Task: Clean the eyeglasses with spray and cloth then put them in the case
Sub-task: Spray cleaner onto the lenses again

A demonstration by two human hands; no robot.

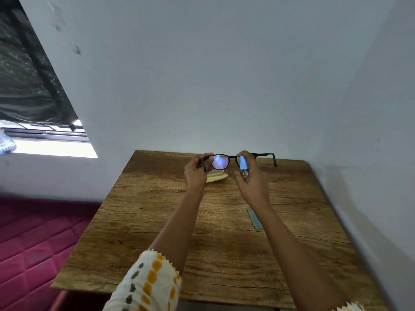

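Observation:
Black-framed eyeglasses [221, 161] are held up above the far part of the wooden table [157, 221], arms unfolded. My left hand [196, 173] pinches the frame's left corner by the hinge. My right hand [251, 178] grips a small spray bottle [243, 166] with a blue cap, its top close to the right lens, which my fingers hide. A pale yellow case [216, 177] lies on the table just behind and below the glasses. A grey-blue cloth [254, 218] lies flat on the table beside my right forearm.
The table stands in a corner, with white walls behind it and to its right. A magenta quilted mattress [33, 243] lies to the left of the table. A window [33, 86] is at upper left.

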